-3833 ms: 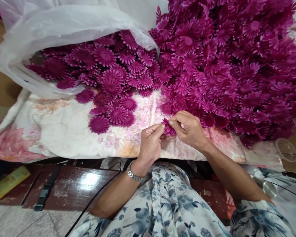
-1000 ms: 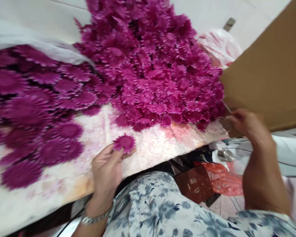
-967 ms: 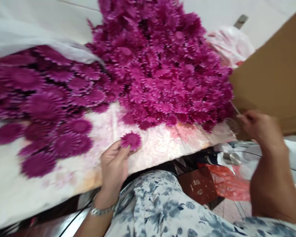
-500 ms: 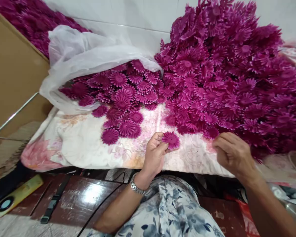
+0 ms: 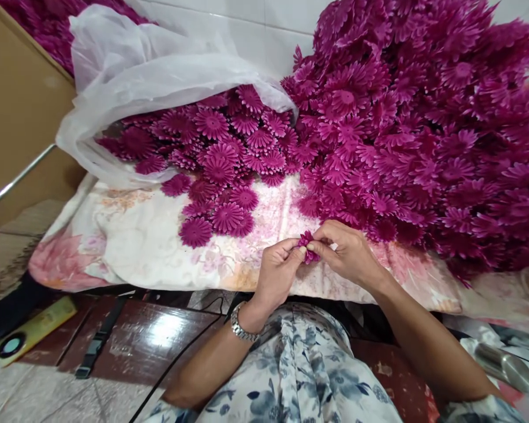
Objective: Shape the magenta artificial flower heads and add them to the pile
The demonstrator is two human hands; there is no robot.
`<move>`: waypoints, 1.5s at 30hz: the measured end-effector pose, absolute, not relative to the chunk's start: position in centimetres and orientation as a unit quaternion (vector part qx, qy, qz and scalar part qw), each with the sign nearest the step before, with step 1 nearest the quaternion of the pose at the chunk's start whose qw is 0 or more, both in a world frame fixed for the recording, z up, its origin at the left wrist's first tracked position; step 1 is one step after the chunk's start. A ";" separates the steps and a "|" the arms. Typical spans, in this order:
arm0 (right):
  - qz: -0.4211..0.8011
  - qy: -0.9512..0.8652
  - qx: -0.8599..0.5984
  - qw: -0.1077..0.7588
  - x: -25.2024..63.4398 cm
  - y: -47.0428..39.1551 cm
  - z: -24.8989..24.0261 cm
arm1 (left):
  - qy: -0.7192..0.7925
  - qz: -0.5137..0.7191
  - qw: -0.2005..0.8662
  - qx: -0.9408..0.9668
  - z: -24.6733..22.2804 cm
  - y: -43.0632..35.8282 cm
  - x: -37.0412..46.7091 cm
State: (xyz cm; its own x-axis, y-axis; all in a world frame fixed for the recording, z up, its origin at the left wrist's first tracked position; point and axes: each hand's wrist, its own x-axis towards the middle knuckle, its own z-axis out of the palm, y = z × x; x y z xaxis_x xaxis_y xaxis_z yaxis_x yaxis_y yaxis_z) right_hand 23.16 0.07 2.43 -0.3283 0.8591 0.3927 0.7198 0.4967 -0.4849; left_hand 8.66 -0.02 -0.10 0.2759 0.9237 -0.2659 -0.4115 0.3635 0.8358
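Both my hands meet over the front part of the cloth, pinching one small magenta flower (image 5: 307, 247) between them. My left hand (image 5: 278, 271), with a metal watch on the wrist, grips its left side. My right hand (image 5: 344, 251) has thumb and forefinger on its right side. The fingers cover part of the flower, and its petals look bunched. Behind my hands a big heap of magenta flowers (image 5: 405, 135) rises at the right. More flat flowers (image 5: 216, 170) spill from a white plastic bag (image 5: 158, 82) at the left.
A floral cloth (image 5: 141, 252) lies under the flowers. A cardboard box (image 5: 22, 117) stands at the left, with a metal rod beside it. Below are a brown bench (image 5: 132, 346), a black strap and a yellow object (image 5: 37, 329). A metal cylinder (image 5: 505, 367) lies at lower right.
My right hand has moved left from beside the heap and taken hold of the flower in my left hand. The flower's petals, spread flat before, now look gathered. The view has shifted slightly.
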 end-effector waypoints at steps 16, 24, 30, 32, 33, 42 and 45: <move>-0.184 -0.790 -0.508 0.288 28.0 2.3 7.6 | 0.387 0.458 0.757 0.259 0.6 0.3 8.9; 0.188 -0.788 -0.485 0.330 22.5 0.3 2.5 | 0.376 0.459 0.754 0.282 0.2 0.2 8.7; 0.146 -0.771 -0.501 0.366 23.2 0.5 3.2 | 0.409 0.471 0.725 0.293 -0.1 0.3 8.6; 0.020 -0.764 -0.530 0.368 25.0 1.0 3.7 | 0.415 0.468 0.727 0.283 0.1 0.3 8.6; -0.052 -0.744 -0.560 0.361 26.3 1.3 4.0 | 0.416 0.465 0.730 0.278 0.2 0.3 8.6; -0.196 -0.700 -0.606 0.322 30.0 -0.2 5.9 | 0.396 0.448 0.752 0.278 0.6 0.6 9.3; -0.008 -0.763 -0.548 0.343 26.1 -1.1 4.9 | 0.378 0.457 0.747 0.303 0.9 0.5 10.0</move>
State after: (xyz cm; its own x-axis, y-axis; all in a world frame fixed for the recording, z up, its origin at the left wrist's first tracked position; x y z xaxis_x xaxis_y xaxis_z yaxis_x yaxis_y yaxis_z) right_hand 26.09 -1.11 4.90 -0.1640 0.8312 0.5312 0.8415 0.3988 -0.3643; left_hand 9.99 0.48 0.87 0.2978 0.9103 -0.2875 -0.4533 0.3999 0.7966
